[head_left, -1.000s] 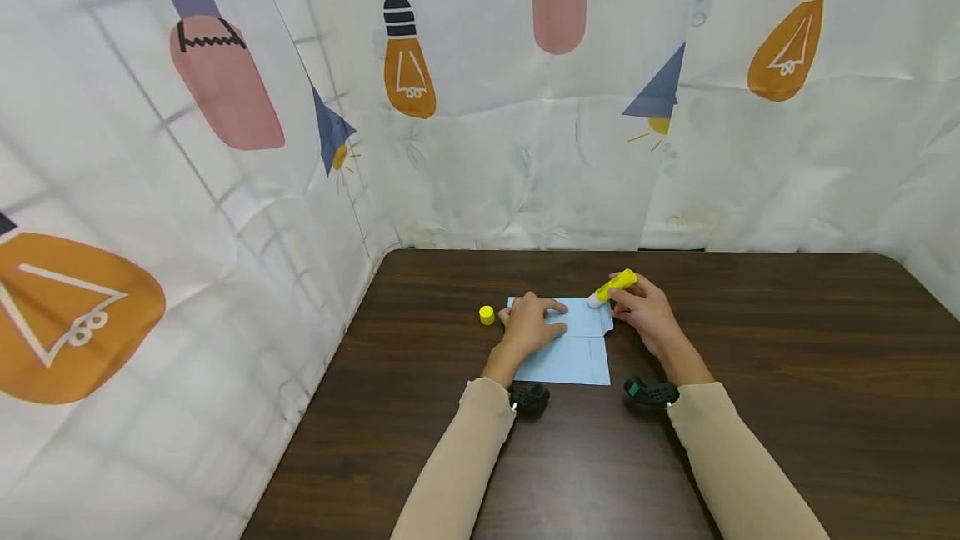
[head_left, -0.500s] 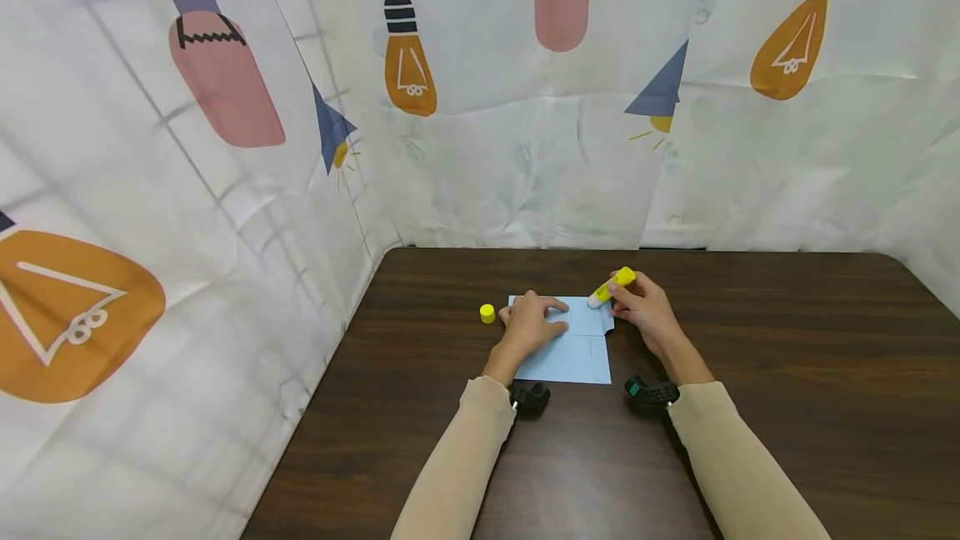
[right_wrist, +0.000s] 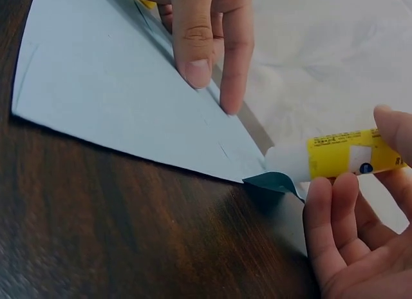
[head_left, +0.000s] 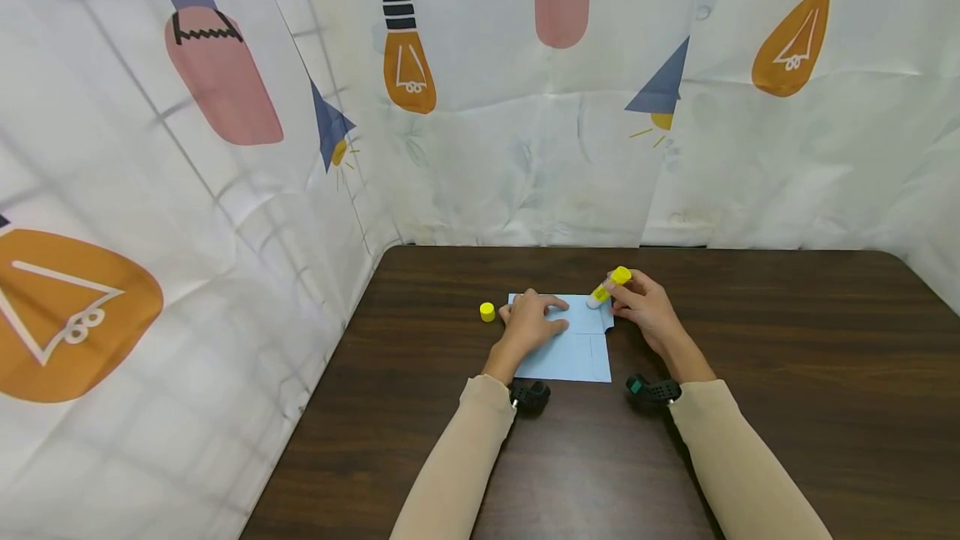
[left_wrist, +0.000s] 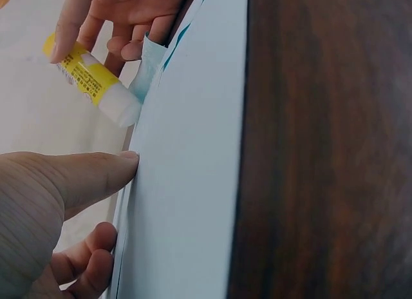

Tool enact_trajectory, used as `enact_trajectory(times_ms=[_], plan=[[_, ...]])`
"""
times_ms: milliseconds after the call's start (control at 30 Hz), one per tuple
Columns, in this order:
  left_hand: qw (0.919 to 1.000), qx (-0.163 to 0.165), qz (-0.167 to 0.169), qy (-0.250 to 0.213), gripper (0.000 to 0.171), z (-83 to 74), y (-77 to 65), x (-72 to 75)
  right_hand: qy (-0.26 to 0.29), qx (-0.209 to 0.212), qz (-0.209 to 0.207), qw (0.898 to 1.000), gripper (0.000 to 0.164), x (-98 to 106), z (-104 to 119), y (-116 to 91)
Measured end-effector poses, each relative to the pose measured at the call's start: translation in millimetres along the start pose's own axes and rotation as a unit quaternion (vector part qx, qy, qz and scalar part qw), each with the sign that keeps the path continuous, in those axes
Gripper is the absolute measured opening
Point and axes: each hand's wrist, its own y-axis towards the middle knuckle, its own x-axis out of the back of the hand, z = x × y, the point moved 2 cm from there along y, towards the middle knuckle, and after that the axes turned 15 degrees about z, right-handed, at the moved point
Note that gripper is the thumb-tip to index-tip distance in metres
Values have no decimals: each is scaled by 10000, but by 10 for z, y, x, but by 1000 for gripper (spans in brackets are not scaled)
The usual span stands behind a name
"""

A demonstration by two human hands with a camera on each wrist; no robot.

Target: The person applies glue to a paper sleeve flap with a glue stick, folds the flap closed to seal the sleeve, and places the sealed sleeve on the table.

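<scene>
A pale blue sheet of paper (head_left: pixel 564 361) with a small flap at its right edge lies on the dark wooden table. My left hand (head_left: pixel 527 328) rests on its left part, thumb and fingers spread and touching the surface. Between thumb and fingers, my right hand (head_left: pixel 647 308) holds an uncapped yellow glue stick (head_left: pixel 610 285) at a slant, its white end down at the sheet's upper right. In the right wrist view, the glue stick's white end (right_wrist: pixel 287 160) meets the paper beside the raised flap (right_wrist: pixel 273 181). Fingers of the right hand are close to that flap.
A yellow cap (head_left: pixel 487 312) stands on the table (head_left: pixel 420 407) left of the paper. Behind and to the left hangs a white curtain (head_left: pixel 480 173) printed with lamps. Each wrist wears a black band (head_left: pixel 529 397).
The glue stick's upper end has tipped slightly left and its white end still sits at the sheet's upper right. The left hand stays in place on the paper.
</scene>
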Motion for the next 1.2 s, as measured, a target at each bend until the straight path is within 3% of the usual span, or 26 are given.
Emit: enact_trajectory(times_ms=[367, 1200], plan=[[10000, 50, 9, 47, 27, 7, 12, -1, -73, -9, 258, 9996, 66, 42, -13, 9], [10000, -26, 22, -70, 28, 25, 17, -4, -179, -13, 742, 9971, 58, 79, -6, -26]])
